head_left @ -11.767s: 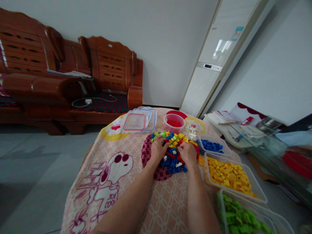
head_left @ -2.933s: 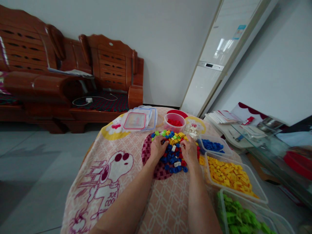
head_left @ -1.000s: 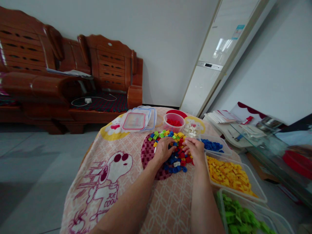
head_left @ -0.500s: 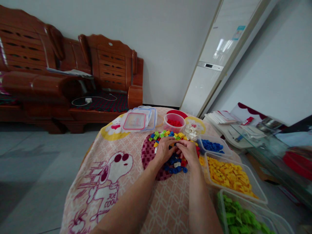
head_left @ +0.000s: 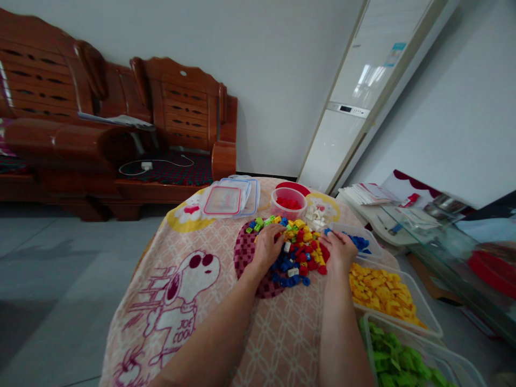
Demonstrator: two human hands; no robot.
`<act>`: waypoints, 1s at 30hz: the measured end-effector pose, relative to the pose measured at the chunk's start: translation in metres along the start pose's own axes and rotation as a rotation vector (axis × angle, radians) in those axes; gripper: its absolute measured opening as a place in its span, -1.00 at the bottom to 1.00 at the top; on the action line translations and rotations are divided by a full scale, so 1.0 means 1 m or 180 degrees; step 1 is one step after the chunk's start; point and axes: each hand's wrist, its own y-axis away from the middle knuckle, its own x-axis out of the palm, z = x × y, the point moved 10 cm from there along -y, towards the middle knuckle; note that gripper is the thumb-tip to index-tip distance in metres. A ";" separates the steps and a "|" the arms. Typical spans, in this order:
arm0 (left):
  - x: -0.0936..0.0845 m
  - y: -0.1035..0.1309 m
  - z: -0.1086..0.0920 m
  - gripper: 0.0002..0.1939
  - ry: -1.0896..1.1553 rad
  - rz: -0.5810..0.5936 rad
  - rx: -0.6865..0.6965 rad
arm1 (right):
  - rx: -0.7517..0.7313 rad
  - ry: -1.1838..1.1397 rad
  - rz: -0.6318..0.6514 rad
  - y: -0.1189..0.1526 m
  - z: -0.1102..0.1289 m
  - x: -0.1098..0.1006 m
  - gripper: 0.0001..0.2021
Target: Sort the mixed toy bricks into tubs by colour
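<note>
A mixed pile of toy building bricks (head_left: pixel 300 255), red, blue, yellow, green and white, lies on a dark red checked patch of the tablecloth. My left hand (head_left: pixel 269 246) rests at the pile's left side, fingers curved over the bricks, with a gap between thumb and fingers. At the pile's right side, my right hand (head_left: pixel 341 248) has a blue brick (head_left: pixel 327 231) at its fingertips. That hand is beside the clear box of blue bricks (head_left: pixel 358 242) and partly covers its near edge.
Clear boxes of yellow bricks (head_left: pixel 382 290) and green bricks (head_left: pixel 399 355) line the right side. A round tub of red bricks (head_left: pixel 288 203) stands behind the pile, near a heap of white bricks (head_left: pixel 317 216). Box lids (head_left: pixel 223 200) lie at the back left.
My hands, close together over the pile before, are now apart. The right hand has moved right toward the blue box with a blue brick; the left has shifted slightly left.
</note>
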 end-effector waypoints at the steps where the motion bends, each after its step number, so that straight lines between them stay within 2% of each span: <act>1: -0.003 0.000 0.003 -0.81 -0.0025 -0.0060 -0.0051 | -0.0104 -0.0069 -0.0259 -0.006 0.001 -0.013 -0.62; 3: -0.008 -0.001 0.009 -0.81 -0.0079 -0.0178 -0.0157 | -0.0347 -0.0105 -0.0719 -0.013 0.005 -0.035 -0.57; 6: -0.012 0.000 0.017 -0.80 -0.0135 -0.0305 -0.0270 | -0.0506 -0.0078 -0.0945 -0.018 0.007 -0.050 -0.43; 10: -0.012 0.000 0.022 -0.81 -0.0173 -0.0321 -0.0321 | -0.0461 -0.0006 -0.0829 -0.018 0.008 -0.045 -0.33; 13: -0.011 0.001 0.023 -0.81 -0.0176 -0.0299 -0.0350 | -0.0394 0.0149 -0.0648 -0.013 0.012 -0.034 -0.40; 15: -0.011 0.001 0.022 -0.81 -0.0178 -0.0288 -0.0361 | -0.0280 0.0361 -0.0298 -0.009 0.013 -0.020 -0.50; 17: -0.011 0.000 0.022 -0.82 -0.0185 -0.0276 -0.0358 | -0.0113 0.0646 0.0221 -0.001 0.011 0.000 -0.57; 23: -0.008 -0.001 0.020 -0.84 -0.0208 -0.0165 -0.0297 | 0.0098 0.1653 0.1761 0.041 -0.004 0.061 -0.64; 26: -0.008 -0.001 0.018 -0.84 -0.0218 -0.0163 -0.0251 | -0.0205 0.2183 0.2288 0.060 -0.009 0.082 -0.70; 30: -0.006 0.000 0.019 -0.84 -0.0264 -0.0150 -0.0280 | -0.1055 0.3205 0.2610 0.080 -0.007 0.101 -0.86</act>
